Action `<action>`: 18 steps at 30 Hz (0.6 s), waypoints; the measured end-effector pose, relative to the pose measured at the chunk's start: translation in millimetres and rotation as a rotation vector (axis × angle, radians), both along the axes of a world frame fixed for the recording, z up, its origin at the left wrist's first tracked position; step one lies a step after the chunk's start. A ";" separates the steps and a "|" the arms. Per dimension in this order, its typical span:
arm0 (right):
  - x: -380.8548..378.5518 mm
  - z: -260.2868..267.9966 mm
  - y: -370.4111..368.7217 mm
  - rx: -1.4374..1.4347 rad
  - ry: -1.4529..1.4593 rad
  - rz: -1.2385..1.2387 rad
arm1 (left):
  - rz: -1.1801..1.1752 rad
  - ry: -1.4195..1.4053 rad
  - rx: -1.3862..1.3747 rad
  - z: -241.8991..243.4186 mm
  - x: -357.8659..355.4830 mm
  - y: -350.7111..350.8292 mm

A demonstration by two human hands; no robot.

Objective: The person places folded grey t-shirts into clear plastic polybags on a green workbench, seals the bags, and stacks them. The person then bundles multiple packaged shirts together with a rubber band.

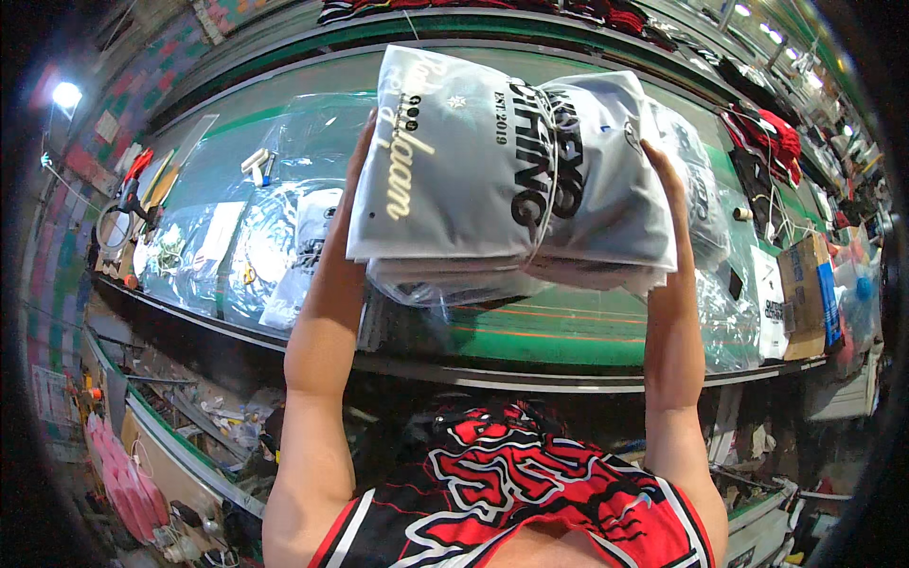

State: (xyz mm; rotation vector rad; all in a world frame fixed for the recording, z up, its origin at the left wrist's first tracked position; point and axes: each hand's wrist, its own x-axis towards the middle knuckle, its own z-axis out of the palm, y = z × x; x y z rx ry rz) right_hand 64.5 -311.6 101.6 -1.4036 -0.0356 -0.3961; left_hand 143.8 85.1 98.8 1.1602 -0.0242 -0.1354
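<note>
A thick bundle of printed white plastic garment bags (454, 170) is held up over the green-topped work table (568, 348). String cinches it round the middle, and its outer bags bear writing. My left hand (365, 138) grips the bundle's left side, with most of the fingers hidden behind it. On the right side, my right hand (664, 170) presses against the bundle's edge; its fingertips are also largely out of sight. Past my right hand lies another stack of bagged goods (692, 184) on the table. Loose clear plastic bags (266, 227) spread out near my left forearm.
Yellow-handled scissors (248, 273) and a tape dispenser (257, 167) lie left on the table. A cardboard box (802, 298) stands at the right end, near a thread spool (743, 214). Red and black garments (770, 142) are piled at the back right.
</note>
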 end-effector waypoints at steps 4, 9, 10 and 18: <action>33.6 -17.5 36.2 0.371 0.226 0.137 | -0.033 0.097 0.104 -38.0 20.4 22.8; 69.5 -55.8 21.7 0.306 0.423 0.138 | -0.270 0.014 0.341 -51.6 24.0 54.5; 75.2 -61.2 20.5 0.262 0.408 0.093 | -0.303 -0.022 0.385 -53.7 28.8 60.4; 61.8 -38.6 41.3 0.318 0.408 0.174 | -0.414 -0.643 0.846 -93.7 101.4 69.0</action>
